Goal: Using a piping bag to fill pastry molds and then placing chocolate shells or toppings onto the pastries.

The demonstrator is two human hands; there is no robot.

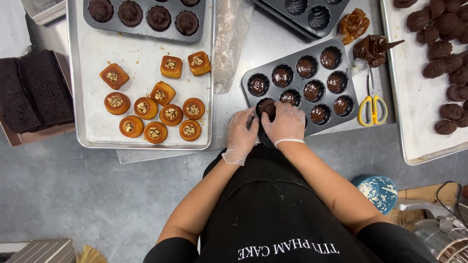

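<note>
Left hand [242, 132] and right hand [287, 122], gloved, were closed together on a chocolate cake [266, 107] in the near corner cup of the dark muffin pan [302, 87] on the steel surface [234, 104]; uneven pressing could probably crack it or tip the pan.

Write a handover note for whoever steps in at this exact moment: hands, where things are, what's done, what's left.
Left hand and right hand, both gloved, press together into a near-corner cup of the dark mould tray.
The other visible cups already hold chocolate.
Small golden cakes topped with nuts wait on the lined tray to the left.
Chocolate piping bag and yellow scissors lie right of the mould.
Finished chocolate pieces sit far right.
</note>
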